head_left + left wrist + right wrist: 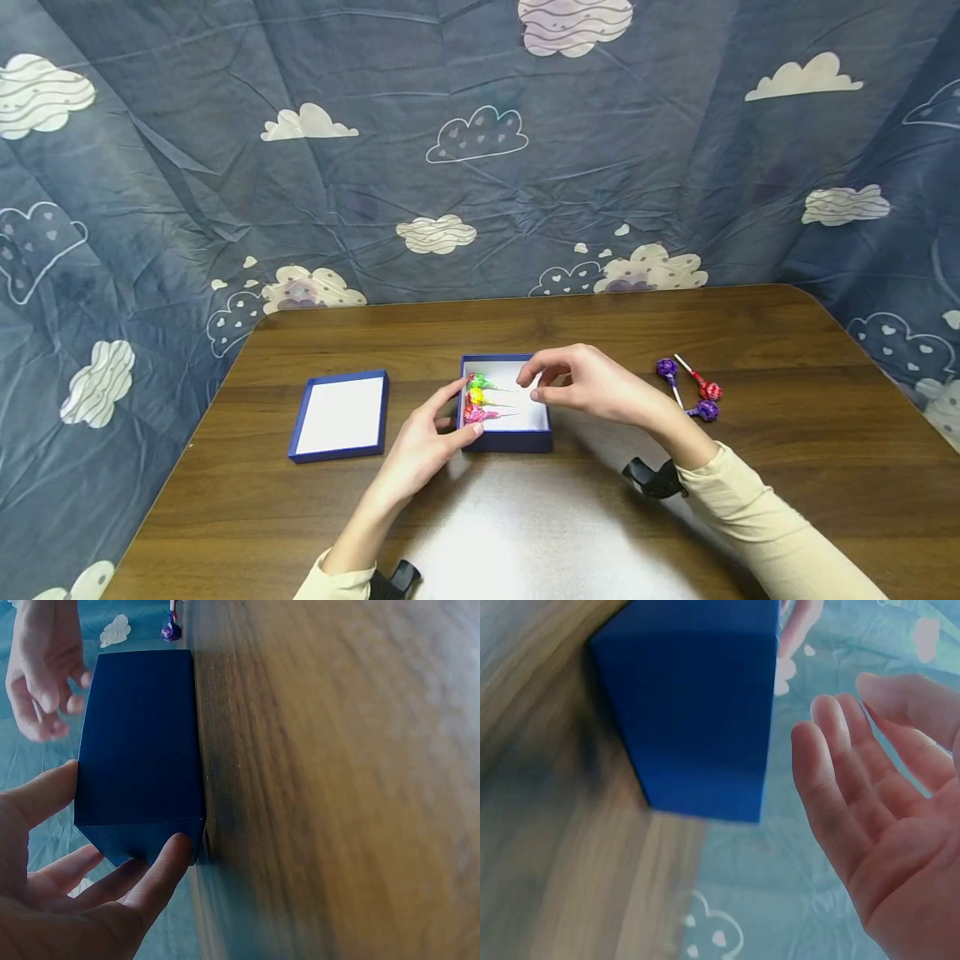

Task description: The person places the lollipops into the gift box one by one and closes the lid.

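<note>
A small blue box point(506, 439) stands open at the table's middle, with green, yellow and pink lollipops point(478, 398) lying along its left side. My left hand point(442, 425) rests against the box's front left corner with straight fingers; the left wrist view shows its thumb and fingertips point(169, 859) touching the dark box wall point(142, 742). My right hand point(558, 379) hovers just above the right side of the box, fingers loosely bent and holding nothing. In the right wrist view its palm point(877, 810) is bare beside the box point(697, 705).
The blue lid point(341, 415) lies upside down, white inside up, to the left of the box. Three loose lollipops point(686, 387), two purple and one red, lie on the wooden table point(525, 533) at the right. A cloud-patterned cloth hangs behind.
</note>
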Demonstrator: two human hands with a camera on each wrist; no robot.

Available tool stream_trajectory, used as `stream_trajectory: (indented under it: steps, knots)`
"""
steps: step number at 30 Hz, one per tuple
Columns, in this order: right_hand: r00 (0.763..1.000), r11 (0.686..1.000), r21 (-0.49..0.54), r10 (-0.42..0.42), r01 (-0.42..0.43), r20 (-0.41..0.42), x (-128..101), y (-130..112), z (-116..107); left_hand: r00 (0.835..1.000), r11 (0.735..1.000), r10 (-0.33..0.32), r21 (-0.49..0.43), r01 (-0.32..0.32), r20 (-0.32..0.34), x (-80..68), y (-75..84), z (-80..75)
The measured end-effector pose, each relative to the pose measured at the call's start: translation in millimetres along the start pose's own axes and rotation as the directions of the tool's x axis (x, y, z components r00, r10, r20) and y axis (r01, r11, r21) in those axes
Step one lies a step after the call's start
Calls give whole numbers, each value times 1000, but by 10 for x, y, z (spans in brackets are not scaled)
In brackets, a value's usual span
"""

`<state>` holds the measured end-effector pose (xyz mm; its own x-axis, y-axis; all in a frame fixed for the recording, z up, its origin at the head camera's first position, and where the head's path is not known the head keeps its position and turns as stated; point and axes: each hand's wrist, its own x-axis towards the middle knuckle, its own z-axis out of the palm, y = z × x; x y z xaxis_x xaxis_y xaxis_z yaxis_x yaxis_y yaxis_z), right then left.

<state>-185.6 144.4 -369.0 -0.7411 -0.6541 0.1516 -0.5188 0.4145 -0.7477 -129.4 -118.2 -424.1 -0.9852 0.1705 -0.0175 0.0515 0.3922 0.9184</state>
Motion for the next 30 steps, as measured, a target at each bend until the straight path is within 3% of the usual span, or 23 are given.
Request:
stream_trajectory:
  steps: [13,21,26,30]
  knots:
    - [990,992,-102,57,-71,-131,-501,109,-389,1000,1000,-6,-11,6,0,-5,-6,2]
    - [979,983,-171,31,-66,-201,-817,225,-583,1000,1000,-7,-4,7,-9,-8,-7,9]
    - [975,974,-218,14,-64,-222,-1024,317,-672,1000,1000,-13,1,13,-14,-16,8,9]
    - [974,961,-256,49,-107,-223,-1179,415,-728,1000,1000,-11,-12,11,-10,-19,9,11]
